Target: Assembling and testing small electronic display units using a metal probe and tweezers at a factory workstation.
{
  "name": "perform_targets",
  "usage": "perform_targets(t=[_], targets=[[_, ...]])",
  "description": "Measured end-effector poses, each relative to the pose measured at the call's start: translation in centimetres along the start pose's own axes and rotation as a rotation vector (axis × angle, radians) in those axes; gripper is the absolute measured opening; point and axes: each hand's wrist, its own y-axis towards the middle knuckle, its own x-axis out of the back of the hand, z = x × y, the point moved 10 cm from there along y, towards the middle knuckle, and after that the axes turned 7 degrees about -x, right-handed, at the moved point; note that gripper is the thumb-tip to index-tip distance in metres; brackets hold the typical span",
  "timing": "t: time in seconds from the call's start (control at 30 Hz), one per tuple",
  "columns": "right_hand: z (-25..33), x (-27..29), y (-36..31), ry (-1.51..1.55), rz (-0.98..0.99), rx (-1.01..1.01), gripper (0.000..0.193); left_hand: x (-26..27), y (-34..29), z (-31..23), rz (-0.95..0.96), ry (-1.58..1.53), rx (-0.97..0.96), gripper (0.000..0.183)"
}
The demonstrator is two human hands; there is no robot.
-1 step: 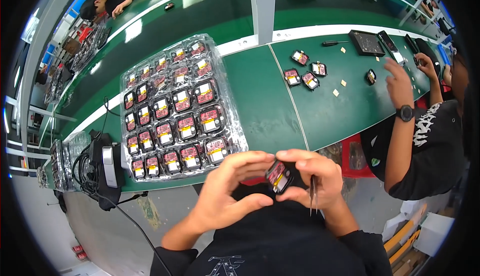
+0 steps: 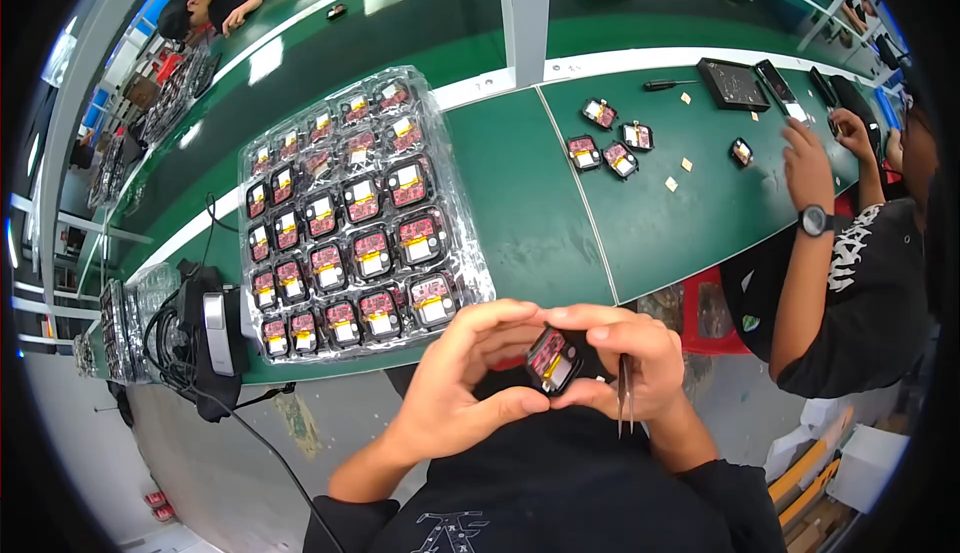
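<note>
From the held unit: green workbench (image 2: 530,243) fills 10 to 2 o'clock. Clear blister tray (image 2: 478,268), 10–11 o'clock, loaded with square device housings (image 2: 371,254), red boards and yellow strips exposed. Loose cluster of four housings (image 2: 621,162), 12–1. Left hand (image 2: 445,383), 9 o'clock, part-curled, thumb and fingers pinching the open housing. Right hand (image 2: 655,368), 3 o'clock, fingers closed round tweezers (image 2: 625,393), tips down, slightly apart; thumb and index seem to brace the housing too, contact partly hidden. Held housing (image 2: 550,361): tilted, between both hands, off the bench. Pale squares (image 2: 671,185), 1 o'clock. Progress, judged: one unit in work, uncovered; readable tray units look equally open, so none clearly finished.
</note>
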Motion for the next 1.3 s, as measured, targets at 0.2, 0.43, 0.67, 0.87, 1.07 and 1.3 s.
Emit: perform_targets(t=[0.2, 0.43, 0.67, 0.87, 1.07, 1.3], targets=[[-1.7, 0.4, -0.3, 0.071, -0.077, -0.262, 0.053, -0.2, -0.6, 0.1, -0.109, 0.082, -0.314, 0.082], [-5.8, -3.1, -2.4, 0.578, -0.052, -0.69, 0.032, -3.4, -2.6, -4.4, -0.112, 1.25, -0.903, 0.031], [-5.3, -3.5, -2.3, 0.44, 0.154, -0.788, 0.073, -1.3, -2.7, -5.0, -0.229, 0.996, -0.727, 0.062], [-0.9, -2.3, 0.5, -0.423, 0.161, -0.344, 0.066, 2.5, -1.7, -1.1, -0.377, -0.099, -0.276, 0.061], [0.4, -1.9, 0.6, -0.514, -0.055, -0.097, 0.049, 2.1, -1.6, -0.4, -0.409, -0.193, -0.214, 0.064], [1.5, -1.6, 0.3, -0.646, -0.129, 0.021, 0.026, 1.8, -1.6, -0.1, -0.283, -0.17, -0.261, 0.059]])
